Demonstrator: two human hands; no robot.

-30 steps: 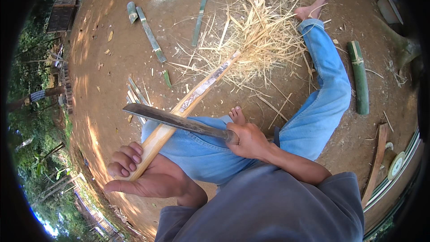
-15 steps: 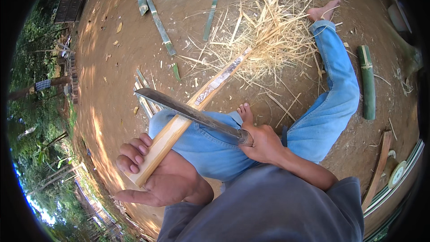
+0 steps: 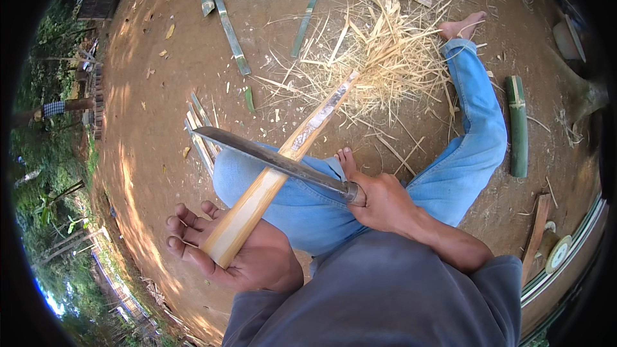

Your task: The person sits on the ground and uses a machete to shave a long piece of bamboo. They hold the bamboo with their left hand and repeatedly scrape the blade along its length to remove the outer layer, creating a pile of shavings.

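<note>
A long bamboo strip (image 3: 250, 209), pale and shaved, runs slantwise from my left palm toward the shavings, its far half showing a whitish inner skin. My left hand (image 3: 257, 254) is palm up and holds the strip's near end loosely, between the thumb and half-curled fingers. In my right hand (image 3: 385, 202) is the handle of a machete (image 3: 276, 159), fingers wrapped round it. Its dark blade lies across the strip's middle, tip toward the left, above my knee in blue jeans (image 3: 263, 196). Whether the edge bites into the bamboo cannot be seen.
A heap of shavings (image 3: 398, 58) covers the ground ahead, beside my bare foot (image 3: 463, 26). Green bamboo pieces (image 3: 231, 35) lie far left, and a thick green length (image 3: 517, 128) lies at the right. Split strips (image 3: 200, 138) rest beside my left knee. A spool (image 3: 558, 250) stands lower right.
My left fingers have loosened and shifted round the strip's near end, and the strip has turned a little in the palm. The machete stays across it, almost in the same place.
</note>
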